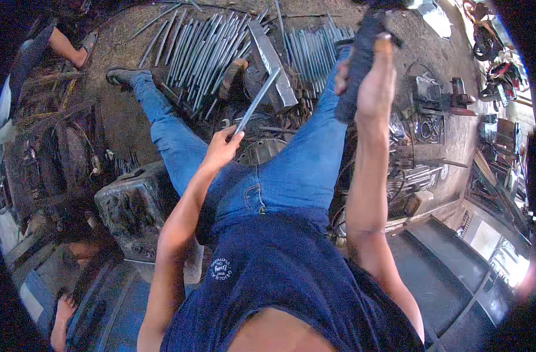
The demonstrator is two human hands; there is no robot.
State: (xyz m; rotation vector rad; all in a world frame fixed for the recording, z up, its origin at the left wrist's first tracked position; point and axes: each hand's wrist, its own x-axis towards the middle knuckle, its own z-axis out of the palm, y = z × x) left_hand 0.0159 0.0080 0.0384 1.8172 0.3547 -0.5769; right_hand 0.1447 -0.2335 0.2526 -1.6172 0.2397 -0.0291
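My left hand (222,148) is closed around the near end of a slim grey metal rod (257,102). The rod slants away to the right, its far end over or against a long grey metal bar (272,63) between my legs; contact is unclear. Raised at the upper right, my right hand (373,88) grips a thick, dark, hammer-like tool (357,82). Its upper end runs into the dark top of the picture, so its shape is hard to make out. Beneath the rod, a round metal piece (262,151) lies near my lap.
Many similar rods (200,56) lie in a row on the ground at the far left, with another row (318,53) to the right. A dark block (136,205) stands by my left thigh. Tools and metal pieces (426,126) lie at the right. Another person's foot (86,51) shows upper left.
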